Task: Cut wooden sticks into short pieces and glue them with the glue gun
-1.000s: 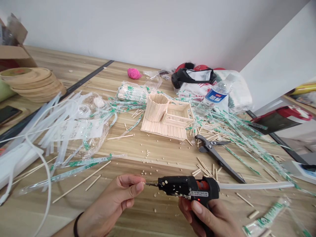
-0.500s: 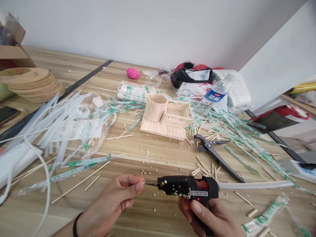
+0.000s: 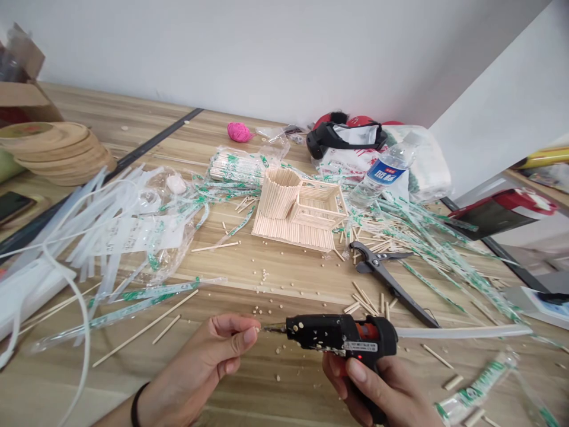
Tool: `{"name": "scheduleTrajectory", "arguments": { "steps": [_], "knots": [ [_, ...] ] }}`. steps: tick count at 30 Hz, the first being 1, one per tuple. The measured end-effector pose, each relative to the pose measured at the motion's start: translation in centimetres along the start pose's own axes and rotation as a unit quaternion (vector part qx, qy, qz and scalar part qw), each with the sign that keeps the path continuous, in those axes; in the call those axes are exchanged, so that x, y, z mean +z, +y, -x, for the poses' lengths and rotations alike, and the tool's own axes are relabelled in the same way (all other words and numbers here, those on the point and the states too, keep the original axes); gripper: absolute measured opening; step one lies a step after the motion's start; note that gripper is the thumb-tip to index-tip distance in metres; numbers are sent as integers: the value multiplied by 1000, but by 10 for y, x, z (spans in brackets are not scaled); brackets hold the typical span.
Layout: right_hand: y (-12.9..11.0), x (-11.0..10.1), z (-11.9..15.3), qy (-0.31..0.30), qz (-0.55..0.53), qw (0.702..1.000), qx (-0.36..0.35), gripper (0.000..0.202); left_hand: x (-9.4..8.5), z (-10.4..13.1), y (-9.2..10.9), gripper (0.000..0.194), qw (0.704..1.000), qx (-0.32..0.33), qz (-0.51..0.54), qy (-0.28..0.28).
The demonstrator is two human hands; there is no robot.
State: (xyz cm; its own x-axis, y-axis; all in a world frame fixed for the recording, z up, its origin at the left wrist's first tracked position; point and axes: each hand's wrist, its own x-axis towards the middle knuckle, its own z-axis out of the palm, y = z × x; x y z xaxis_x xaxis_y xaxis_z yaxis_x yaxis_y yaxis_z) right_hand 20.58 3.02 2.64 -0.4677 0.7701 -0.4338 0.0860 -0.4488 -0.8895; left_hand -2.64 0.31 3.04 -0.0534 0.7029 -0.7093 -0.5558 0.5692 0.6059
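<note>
My right hand [image 3: 371, 385] is wrapped round the handle of a black hot glue gun [image 3: 320, 333], its red light lit and a long glue stick [image 3: 462, 332] jutting from the back. The metal nozzle points left, its tip close to the pinched fingertips of my left hand [image 3: 226, 350]. A tiny pale piece shows between that thumb and forefinger, too small to name. Beyond both hands stands a model of small wooden sticks [image 3: 293, 234], with a round upright tub and a railed box on a flat stick base.
Black cutting pliers [image 3: 391, 281] lie right of the model among loose sticks [image 3: 364, 299]. A water bottle [image 3: 382, 175] stands behind. Plastic wrappers and clear glue sticks [image 3: 102, 231] cover the left side, near a white cable [image 3: 73, 284]. Pink yarn [image 3: 240, 132] sits by the wall.
The glue gun has shifted slightly right, its nozzle tip drawing a little away from my left fingertips. My left hand has stayed almost still.
</note>
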Motion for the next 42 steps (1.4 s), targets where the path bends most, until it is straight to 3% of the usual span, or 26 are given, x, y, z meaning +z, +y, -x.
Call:
{"name": "scheduleTrajectory", "arguments": {
  "steps": [4,7,11,14,16,18,21,26,29,31,35,40,42],
  "knots": [
    [0,-1,0,11,0,1000,7,47,2,1,1,35,1000,-2,3,14],
    [-5,-4,3,30,-31,999,-27,47,2,2,2,34,1000,-4,0,20],
    [-15,-19,7,130,-32,984,-115,42,2,2,1,33,1000,-8,5,21],
    [-19,-39,4,264,114,942,-171,33,0,0,-1,32,1000,-3,9,17],
    [-19,-55,-2,321,270,894,-156,34,0,-1,-2,31,1000,-2,8,16],
    [-16,-71,-10,310,406,849,-136,34,0,-1,-2,30,1000,-4,6,15],
    [-8,-92,-18,251,517,808,-129,25,-1,-1,-2,29,1000,-8,1,18],
    [1,-115,-17,250,578,772,-84,32,-2,-2,-3,30,1000,-12,3,8],
    [-2,-119,-10,262,586,756,-127,42,-1,-3,-3,32,1000,-15,6,18],
    [-8,-115,-9,258,574,752,-197,42,1,-3,-3,33,999,-18,6,29],
    [-18,-88,-21,216,549,752,-294,18,3,-2,-3,35,999,-17,-4,36],
    [-9,-54,-46,149,634,690,-315,21,1,1,-4,35,999,-21,-25,41],
    [-4,-49,-50,141,647,682,-309,23,-1,1,-5,36,999,-16,-33,39]
  ]
}}
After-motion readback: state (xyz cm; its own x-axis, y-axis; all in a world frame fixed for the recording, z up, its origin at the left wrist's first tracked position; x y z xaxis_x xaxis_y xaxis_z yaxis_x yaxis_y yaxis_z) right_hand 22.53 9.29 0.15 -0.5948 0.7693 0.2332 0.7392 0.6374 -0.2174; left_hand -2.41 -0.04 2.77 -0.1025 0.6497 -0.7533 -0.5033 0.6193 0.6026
